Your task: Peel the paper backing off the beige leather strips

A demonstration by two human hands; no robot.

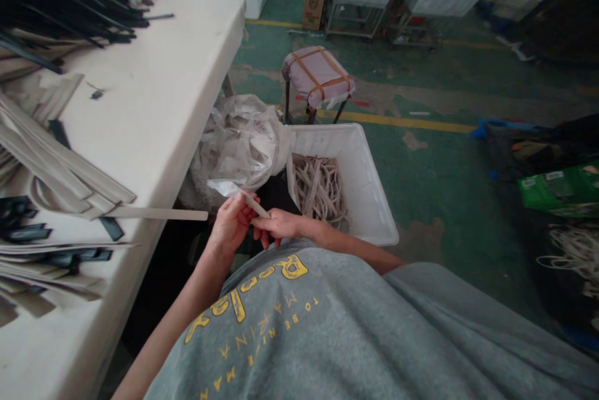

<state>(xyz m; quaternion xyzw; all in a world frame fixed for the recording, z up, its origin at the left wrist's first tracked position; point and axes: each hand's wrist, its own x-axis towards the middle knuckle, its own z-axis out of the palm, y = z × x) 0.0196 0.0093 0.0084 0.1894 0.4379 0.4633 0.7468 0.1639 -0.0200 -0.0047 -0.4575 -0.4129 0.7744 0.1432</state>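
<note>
A narrow pale strip [256, 205] runs between my two hands, close in front of my shirt. My left hand [230, 220] pinches it near a whitish, paper-like piece [225, 188] at its far end; whether the two are joined I cannot tell. My right hand [277, 226] is closed on the nearer end of the strip, thumb on top. On the table to the left lies a pile of flat beige strips [60, 163], one strip [161, 213] jutting past the edge towards my left hand.
Black strips [70, 0] are heaped on the far part of the white table [187, 44]. Beyond my hands stand a whitish plastic sack [243, 138], a white bin [374, 200] holding beige strips, and a padded stool [318, 72]. Cartons [314, 4] and carts sit farther back.
</note>
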